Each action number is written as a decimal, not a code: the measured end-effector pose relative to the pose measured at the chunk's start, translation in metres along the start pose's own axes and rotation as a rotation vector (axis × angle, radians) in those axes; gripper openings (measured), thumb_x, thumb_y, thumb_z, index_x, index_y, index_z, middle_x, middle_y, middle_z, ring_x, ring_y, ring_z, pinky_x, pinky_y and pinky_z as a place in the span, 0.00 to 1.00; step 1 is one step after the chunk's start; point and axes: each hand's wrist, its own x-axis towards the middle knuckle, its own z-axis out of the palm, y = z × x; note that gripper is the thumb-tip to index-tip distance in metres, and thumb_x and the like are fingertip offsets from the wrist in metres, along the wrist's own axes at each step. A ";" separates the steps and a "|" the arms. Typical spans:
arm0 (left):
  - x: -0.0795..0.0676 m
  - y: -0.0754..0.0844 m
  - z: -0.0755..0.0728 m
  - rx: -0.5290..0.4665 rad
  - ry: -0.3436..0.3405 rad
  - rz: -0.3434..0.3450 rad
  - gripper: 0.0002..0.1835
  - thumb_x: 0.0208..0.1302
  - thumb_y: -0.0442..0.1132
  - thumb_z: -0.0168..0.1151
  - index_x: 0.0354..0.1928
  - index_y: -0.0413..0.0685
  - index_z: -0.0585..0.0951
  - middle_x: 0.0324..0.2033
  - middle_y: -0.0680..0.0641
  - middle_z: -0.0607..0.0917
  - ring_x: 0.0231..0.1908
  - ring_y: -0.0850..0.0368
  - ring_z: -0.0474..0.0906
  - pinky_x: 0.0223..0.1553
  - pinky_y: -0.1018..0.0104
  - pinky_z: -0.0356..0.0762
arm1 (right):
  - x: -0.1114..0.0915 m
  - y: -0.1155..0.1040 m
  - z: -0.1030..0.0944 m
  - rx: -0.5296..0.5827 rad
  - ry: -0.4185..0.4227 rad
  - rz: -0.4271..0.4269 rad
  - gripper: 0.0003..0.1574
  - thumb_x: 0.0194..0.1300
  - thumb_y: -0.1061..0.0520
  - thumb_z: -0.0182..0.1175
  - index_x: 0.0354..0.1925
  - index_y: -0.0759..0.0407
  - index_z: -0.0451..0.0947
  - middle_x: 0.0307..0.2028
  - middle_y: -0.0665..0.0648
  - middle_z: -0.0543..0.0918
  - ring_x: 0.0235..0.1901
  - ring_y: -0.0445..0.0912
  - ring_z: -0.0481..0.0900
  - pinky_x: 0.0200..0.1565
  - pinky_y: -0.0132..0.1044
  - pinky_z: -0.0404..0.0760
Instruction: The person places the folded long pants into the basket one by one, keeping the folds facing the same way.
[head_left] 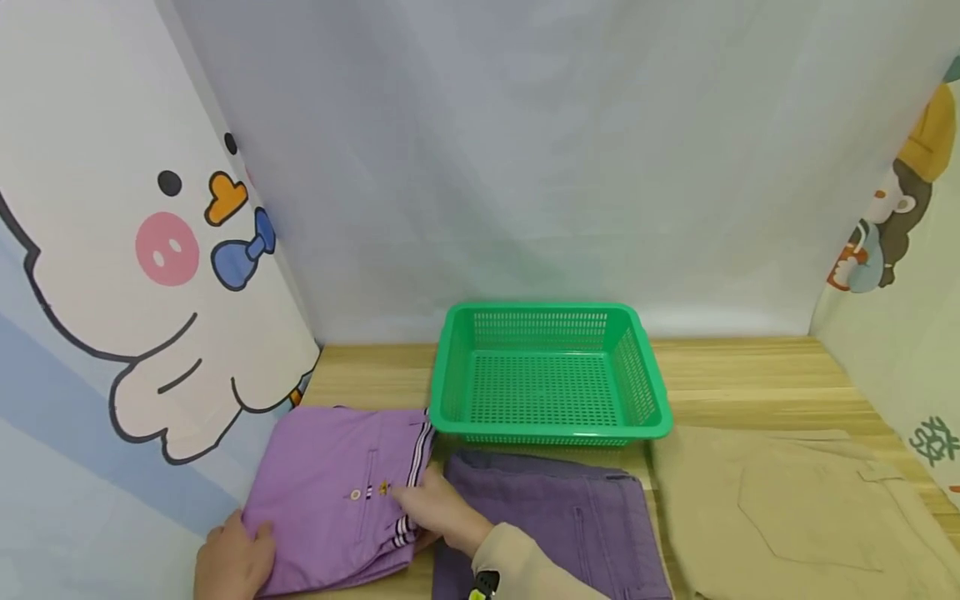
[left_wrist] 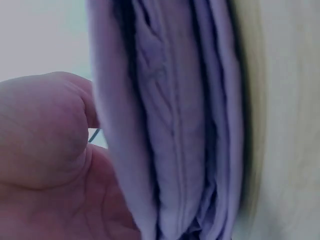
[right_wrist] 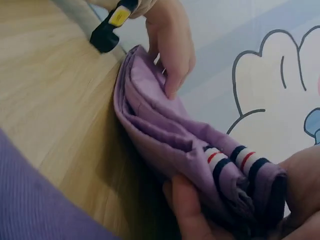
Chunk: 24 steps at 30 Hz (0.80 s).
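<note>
Lilac cloth [head_left: 322,492]: smooth woven fabric, folded into a thick, roughly square pad; stacked layers and a stitched seam show along its edge in the left wrist view. White-and-dark stripes [head_left: 420,458] trim its right side; a pale button [head_left: 356,495] sits beside a stitched slit. It is located at the left front of the table [head_left: 375,367], left of the purple cloth [head_left: 510,533], its upper right corner just beside the basket [head_left: 551,431]. Left hand [head_left: 231,560]: gripping the lilac cloth at its near left corner, thumb on top. Right hand [head_left: 444,510]: pinching the striped edge, thumb above and fingers beneath. The purple cloth is folded flat, finely ribbed, with stitched seams. At right lies the tan cloth [head_left: 810,508], matte, with a stitched pocket outline. The basket is green plastic, rectangular, with perforated walls; its slotted floor is fully exposed. The table has a pale wood grain. Behind it hangs a plain, lightly creased curtain [head_left: 525,150]; side panels bear cartoons, a white bird [head_left: 90,183] at left and a capped figure [head_left: 892,217] at right.
</note>
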 end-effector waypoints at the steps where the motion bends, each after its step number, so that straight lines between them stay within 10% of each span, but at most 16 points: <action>1: 0.000 -0.001 -0.001 0.000 -0.006 -0.003 0.35 0.76 0.43 0.47 0.63 0.09 0.63 0.54 0.08 0.72 0.56 0.10 0.71 0.61 0.25 0.72 | 0.002 0.001 -0.001 0.028 0.001 0.014 0.20 0.68 0.57 0.60 0.57 0.60 0.74 0.37 0.59 0.82 0.30 0.49 0.86 0.24 0.50 0.89; 12: -0.001 -0.008 0.000 -0.022 -0.054 -0.040 0.35 0.79 0.46 0.45 0.66 0.14 0.64 0.58 0.14 0.74 0.58 0.14 0.74 0.56 0.28 0.77 | -0.007 -0.010 0.001 -0.256 0.045 -0.324 0.29 0.68 0.60 0.58 0.67 0.54 0.77 0.61 0.60 0.86 0.63 0.52 0.81 0.65 0.48 0.81; 24: -0.006 -0.001 -0.005 -0.094 0.011 -0.051 0.30 0.77 0.45 0.50 0.65 0.22 0.67 0.59 0.17 0.76 0.55 0.14 0.75 0.54 0.28 0.76 | -0.005 -0.029 -0.005 -0.087 -0.011 -0.351 0.23 0.65 0.62 0.59 0.58 0.59 0.81 0.50 0.55 0.88 0.46 0.37 0.81 0.54 0.33 0.81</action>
